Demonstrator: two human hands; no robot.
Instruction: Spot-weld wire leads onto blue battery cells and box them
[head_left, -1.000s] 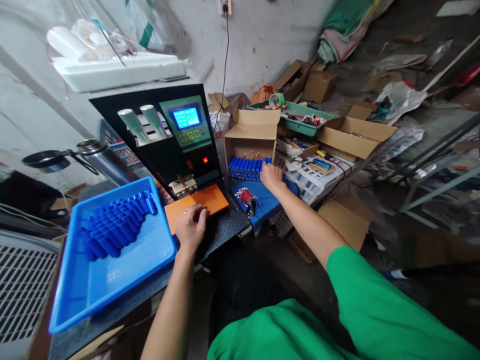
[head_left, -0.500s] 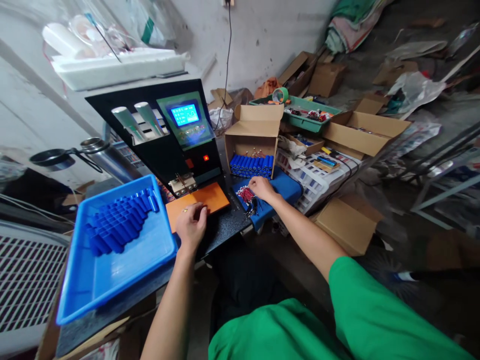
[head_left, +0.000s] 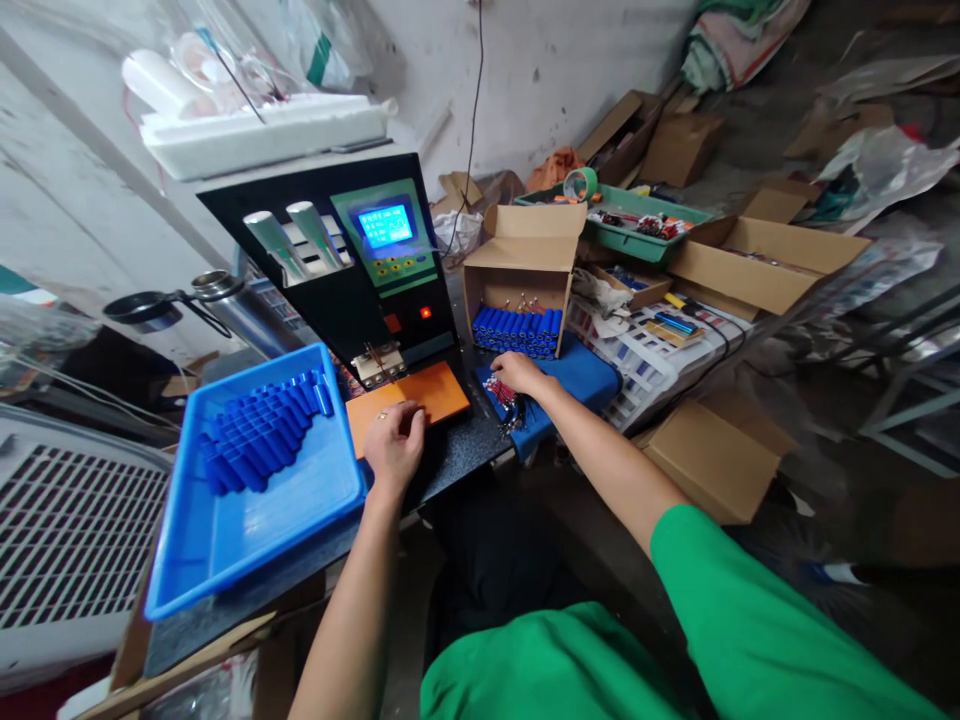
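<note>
My left hand (head_left: 395, 440) lies on the near edge of the orange block (head_left: 442, 390), its fingers curled in and the thumb close beside them. Whatever they hold, if anything, is hidden. In front of this block are the electrodes (head_left: 379, 362) of a black spot welder (head_left: 330, 310) with a lit screen. My right hand (head_left: 519, 374) has its fingertips pinched at the top of a bundle of red and black wire leads (head_left: 511, 405) with white ends, on a blue cloth (head_left: 581, 375). What sits between those fingertips cannot be made out.
Left of the welder, a blue tray (head_left: 277, 530) holds rows of blue cylindrical cells (head_left: 262, 430). An open cardboard box (head_left: 536, 240) with stacked blue cells (head_left: 517, 325) stands behind my right hand. Farther right are a green tray (head_left: 637, 245), a steel flask (head_left: 244, 315) being at far left.
The whole view has shifted, so the scene sits slightly farther right. My right fingers stay at the wire leads, and my left hand remains on the orange block.
</note>
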